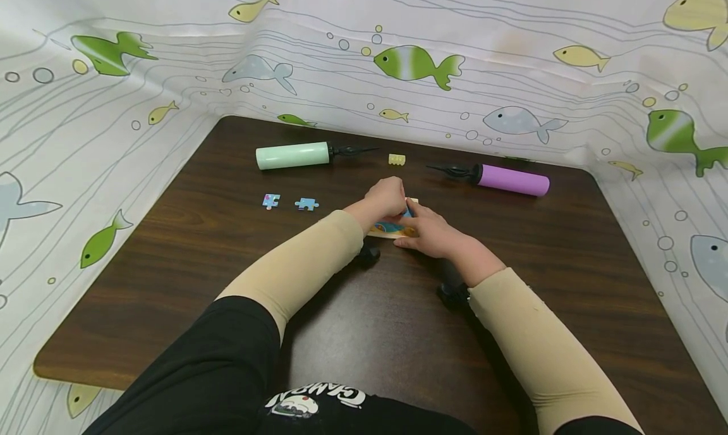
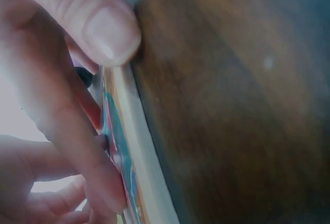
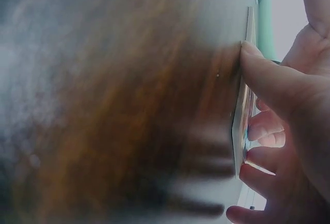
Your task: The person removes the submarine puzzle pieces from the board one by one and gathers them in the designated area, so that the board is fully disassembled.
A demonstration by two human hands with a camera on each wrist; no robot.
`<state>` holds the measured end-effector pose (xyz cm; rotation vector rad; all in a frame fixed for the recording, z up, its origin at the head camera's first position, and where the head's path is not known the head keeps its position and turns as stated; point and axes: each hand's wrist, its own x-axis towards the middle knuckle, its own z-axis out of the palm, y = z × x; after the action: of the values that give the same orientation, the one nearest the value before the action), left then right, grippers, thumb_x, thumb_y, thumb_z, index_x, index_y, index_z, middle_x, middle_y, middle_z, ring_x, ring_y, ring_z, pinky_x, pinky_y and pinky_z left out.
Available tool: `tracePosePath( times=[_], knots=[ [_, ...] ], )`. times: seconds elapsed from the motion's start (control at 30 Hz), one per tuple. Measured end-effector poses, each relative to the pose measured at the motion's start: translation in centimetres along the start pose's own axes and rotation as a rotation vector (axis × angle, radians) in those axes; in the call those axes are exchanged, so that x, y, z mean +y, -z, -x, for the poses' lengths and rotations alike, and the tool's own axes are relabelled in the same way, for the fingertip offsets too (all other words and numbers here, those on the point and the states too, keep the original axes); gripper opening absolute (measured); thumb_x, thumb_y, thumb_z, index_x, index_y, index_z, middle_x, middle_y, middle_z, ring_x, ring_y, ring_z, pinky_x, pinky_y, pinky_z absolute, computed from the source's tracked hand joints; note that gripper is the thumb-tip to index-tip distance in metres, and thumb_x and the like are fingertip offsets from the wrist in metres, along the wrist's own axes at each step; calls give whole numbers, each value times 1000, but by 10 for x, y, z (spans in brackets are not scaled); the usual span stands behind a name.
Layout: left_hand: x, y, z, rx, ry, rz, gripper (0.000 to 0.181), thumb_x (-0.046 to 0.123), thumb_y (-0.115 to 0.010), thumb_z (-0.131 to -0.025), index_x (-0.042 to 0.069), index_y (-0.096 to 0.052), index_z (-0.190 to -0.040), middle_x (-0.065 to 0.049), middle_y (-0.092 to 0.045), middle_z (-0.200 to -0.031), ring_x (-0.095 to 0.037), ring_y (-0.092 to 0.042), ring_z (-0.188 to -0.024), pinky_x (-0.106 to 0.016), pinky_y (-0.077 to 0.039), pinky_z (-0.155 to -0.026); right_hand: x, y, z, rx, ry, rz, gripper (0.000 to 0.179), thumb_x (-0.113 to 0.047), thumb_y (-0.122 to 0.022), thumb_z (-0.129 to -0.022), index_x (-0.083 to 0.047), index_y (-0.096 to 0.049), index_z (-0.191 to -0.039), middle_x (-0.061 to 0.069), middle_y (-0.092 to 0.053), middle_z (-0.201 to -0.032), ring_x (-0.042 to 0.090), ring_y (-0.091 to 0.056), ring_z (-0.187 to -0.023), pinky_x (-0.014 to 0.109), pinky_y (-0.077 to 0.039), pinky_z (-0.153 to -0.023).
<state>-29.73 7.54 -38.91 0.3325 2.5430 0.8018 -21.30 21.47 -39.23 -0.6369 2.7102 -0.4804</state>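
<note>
A thin wooden puzzle board [image 1: 388, 235] with a colourful picture lies on the brown table under both hands. Its pale edge [image 2: 147, 154] shows in the left wrist view. My right hand [image 1: 435, 232] holds the board, with the thumb [image 3: 260, 65] at its near edge and other fingers at its right end. Bent over the board's far left part is my left hand [image 1: 385, 198], its fingers low at the picture. Whether it pinches a piece is hidden. To the left lie two loose jigsaw pieces, one multicoloured [image 1: 271, 201] and one blue [image 1: 307, 204].
Behind the hands, a mint green hand pump [image 1: 292, 155] lies at the left and a purple hand pump [image 1: 514, 180] at the right. Between them is a small pale yellow block [image 1: 397, 160]. Fish-patterned cloth [image 1: 341, 18] stands around the table's back and sides.
</note>
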Motion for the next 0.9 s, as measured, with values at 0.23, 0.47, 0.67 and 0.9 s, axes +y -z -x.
tracePosePath(
  times=[0.23, 0.47, 0.67, 0.9],
  knots=[
    [1, -2, -1, -10, 19, -7, 8, 13, -65, -92, 8, -66, -85, -3, -57, -69, -16, -42, -48, -27, -36, -45, -1, 0, 5, -10, 9, 24, 63, -40, -65, -95, -21, -43, -151, 19, -12, -161, 43, -14, -145, 66, -16, -109],
    [0, -2, -3, -27, 33, 39, 14, 12, -61, -95, 7, -64, -82, -2, -54, -61, -14, -45, -45, -26, -35, -42, -4, 2, 20, -49, 16, 48, 64, -40, -64, -96, -20, -40, -152, 16, -13, -162, 41, -18, -145, 61, -23, -109],
    [0, -1, -3, -17, 19, 37, 13, 10, -62, -93, 8, -61, -80, -2, -52, -64, -15, -43, -48, -27, -35, -44, -5, 1, 23, -48, 12, 36, 64, -39, -64, -96, -20, -39, -152, 15, -11, -163, 40, -16, -146, 57, -28, -108],
    [-2, -1, 0, 2, 13, 64, 11, 12, -61, -94, 10, -59, -105, -5, -60, -99, -18, -52, -67, -29, -42, -51, -3, 0, 24, -47, 34, 37, 64, -38, -65, -96, -21, -39, -152, 13, -8, -163, 40, -15, -146, 56, -30, -108]
  ],
)
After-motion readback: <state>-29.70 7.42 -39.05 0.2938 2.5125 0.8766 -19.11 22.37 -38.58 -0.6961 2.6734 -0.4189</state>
